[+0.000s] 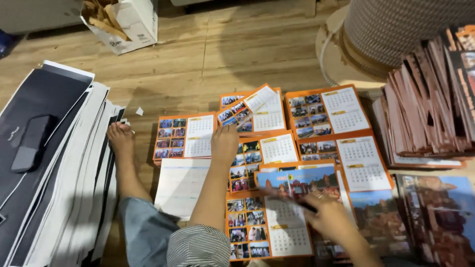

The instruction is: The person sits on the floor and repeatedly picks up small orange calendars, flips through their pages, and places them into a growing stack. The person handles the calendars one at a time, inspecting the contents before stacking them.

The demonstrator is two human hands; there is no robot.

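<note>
On the wooden floor [237,54], we rest our left hand [225,143], fingers released, flat on an orange-bordered paper calendar sheet [257,158]. Our right hand [329,215] grasps a blue picture-cover calendar sheet [302,183] above the spread stacks; a tilted pile of orange sheets [425,109] stands right.

I am in a small print-finishing workshop, working on the bare wooden floor [222,54]. Orange-bordered calendar sheets [326,111] lie sorted in neat piles around me, each with photo grids and month tables. A tall heap of large printed sheets [54,163] rises at my left, and a fanned stack of finished pages [425,109] stands at my right. A big spool of cord [391,29] and a torn cardboard box [123,22] of scraps sit farther off.
</note>
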